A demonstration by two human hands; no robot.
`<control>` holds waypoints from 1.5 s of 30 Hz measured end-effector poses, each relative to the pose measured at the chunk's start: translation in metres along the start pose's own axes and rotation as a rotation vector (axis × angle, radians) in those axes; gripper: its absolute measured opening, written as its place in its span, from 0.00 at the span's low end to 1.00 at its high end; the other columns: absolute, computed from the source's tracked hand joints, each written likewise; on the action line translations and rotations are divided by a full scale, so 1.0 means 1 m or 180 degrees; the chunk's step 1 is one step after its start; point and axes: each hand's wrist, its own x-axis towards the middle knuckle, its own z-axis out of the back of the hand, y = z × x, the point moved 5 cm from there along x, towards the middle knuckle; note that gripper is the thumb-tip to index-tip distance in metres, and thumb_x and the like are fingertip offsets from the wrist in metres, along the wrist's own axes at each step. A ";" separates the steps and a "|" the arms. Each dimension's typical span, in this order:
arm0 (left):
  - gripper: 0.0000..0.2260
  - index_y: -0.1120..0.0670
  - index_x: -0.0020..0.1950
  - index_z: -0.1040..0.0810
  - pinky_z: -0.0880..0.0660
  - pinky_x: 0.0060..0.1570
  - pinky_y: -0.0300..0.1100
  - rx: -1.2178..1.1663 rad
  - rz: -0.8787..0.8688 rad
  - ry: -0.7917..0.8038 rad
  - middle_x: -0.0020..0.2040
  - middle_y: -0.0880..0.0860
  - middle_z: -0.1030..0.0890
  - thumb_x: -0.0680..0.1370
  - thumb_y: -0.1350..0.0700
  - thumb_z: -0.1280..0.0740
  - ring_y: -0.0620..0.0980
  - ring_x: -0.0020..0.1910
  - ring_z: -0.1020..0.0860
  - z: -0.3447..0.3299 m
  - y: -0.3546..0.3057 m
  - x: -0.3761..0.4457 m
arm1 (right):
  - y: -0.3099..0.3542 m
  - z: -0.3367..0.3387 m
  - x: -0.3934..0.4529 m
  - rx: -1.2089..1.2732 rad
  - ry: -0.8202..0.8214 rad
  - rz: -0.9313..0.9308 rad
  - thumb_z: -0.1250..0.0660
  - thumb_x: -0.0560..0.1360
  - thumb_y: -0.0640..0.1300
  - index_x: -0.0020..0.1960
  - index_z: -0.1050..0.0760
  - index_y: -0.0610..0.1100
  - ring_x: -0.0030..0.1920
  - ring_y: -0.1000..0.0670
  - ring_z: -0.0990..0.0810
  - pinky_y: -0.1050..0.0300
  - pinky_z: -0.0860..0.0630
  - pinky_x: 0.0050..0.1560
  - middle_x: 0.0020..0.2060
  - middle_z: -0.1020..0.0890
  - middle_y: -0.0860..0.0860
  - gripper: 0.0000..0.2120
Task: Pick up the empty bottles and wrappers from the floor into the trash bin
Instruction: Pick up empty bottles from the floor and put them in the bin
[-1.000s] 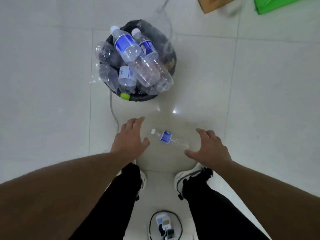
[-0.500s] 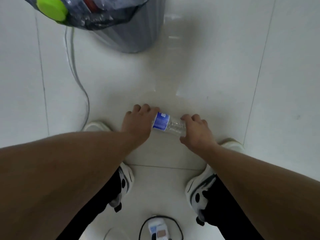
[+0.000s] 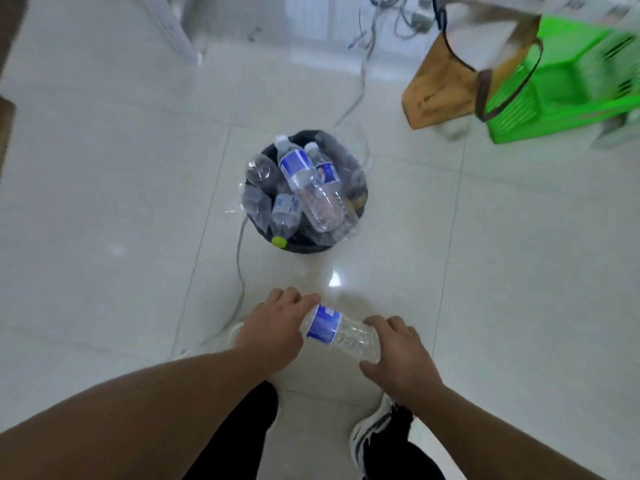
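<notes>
- Since half a second ago the bottle point(image 3: 337, 333) has come up off the floor point(image 3: 104, 202) with both hands, and the view has risen so the whole trash bin point(image 3: 360, 192) shows again.
- The bottle is clear, crinkled plastic with a blue label near its neck end; it lies nearly level, tilted down toward the right, in the air between the hands.
- The left hand point(image 3: 273, 336) has its grip wrapped over the neck end, hiding the cap; the right hand point(image 3: 398, 358) has its grip curled over the base end.
- The bottle hangs above the pale tiles, just ahead of a white shoe point(image 3: 369, 434) and black trousers point(image 3: 239, 441).
- The round dark bin stands well ahead, heaped past its rim with clear bottles and one green cap point(image 3: 279, 241) at the near edge.
- Bare tile lies open between hands and bin; a grey cable point(image 3: 239, 271) runs along the bin's left side.
- A wooden stool point(image 3: 446, 84) and a green basket point(image 3: 561, 84) sit far right, well apart from the bin.
</notes>
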 end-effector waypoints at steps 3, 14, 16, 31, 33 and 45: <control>0.35 0.41 0.78 0.33 0.24 0.57 0.51 -0.0085 -0.0013 -0.0185 0.66 0.46 0.27 0.71 0.58 0.32 0.54 0.64 0.29 0.055 0.008 -0.017 | 0.038 0.035 -0.013 0.0012 -0.0041 0.0132 0.25 0.69 0.56 0.76 0.32 0.60 0.62 0.48 0.26 0.53 0.24 0.61 0.61 0.27 0.56 0.37; 0.34 0.46 0.78 0.31 0.25 0.59 0.53 0.0012 -0.0198 -0.0559 0.73 0.49 0.29 0.71 0.61 0.31 0.57 0.66 0.29 0.188 0.065 0.000 | 0.140 0.088 0.010 0.0565 -0.0447 0.0093 0.26 0.70 0.61 0.77 0.33 0.61 0.67 0.50 0.23 0.53 0.23 0.62 0.63 0.25 0.55 0.37; 0.34 0.47 0.78 0.30 0.24 0.59 0.53 0.0059 -0.0235 -0.0626 0.75 0.49 0.30 0.72 0.61 0.31 0.57 0.66 0.28 0.199 0.072 0.012 | 0.148 0.088 0.020 0.0729 -0.0557 0.0002 0.25 0.70 0.59 0.76 0.33 0.60 0.67 0.48 0.23 0.52 0.23 0.62 0.63 0.24 0.54 0.36; 0.35 0.49 0.77 0.30 0.28 0.62 0.57 0.0794 -0.0295 -0.0735 0.77 0.55 0.31 0.70 0.56 0.27 0.63 0.68 0.28 0.195 0.093 0.156 | 0.153 0.053 0.117 0.0949 -0.1683 -0.0298 0.22 0.74 0.55 0.66 0.28 0.48 0.56 0.41 0.26 0.44 0.20 0.50 0.59 0.30 0.46 0.26; 0.37 0.48 0.80 0.36 0.29 0.64 0.57 0.0778 -0.0261 -0.0615 0.80 0.56 0.36 0.73 0.56 0.28 0.63 0.71 0.31 0.182 0.091 0.159 | 0.152 0.054 0.127 0.0842 -0.1640 -0.0271 0.23 0.76 0.54 0.63 0.29 0.50 0.57 0.41 0.25 0.44 0.19 0.49 0.59 0.29 0.46 0.22; 0.48 0.49 0.86 0.48 0.39 0.78 0.57 0.0433 -0.0029 -0.0739 0.84 0.56 0.45 0.72 0.57 0.24 0.62 0.79 0.38 0.181 0.075 0.149 | 0.146 0.085 0.119 0.0319 -0.1621 0.0099 0.25 0.75 0.53 0.58 0.24 0.49 0.53 0.42 0.27 0.44 0.20 0.48 0.54 0.31 0.47 0.16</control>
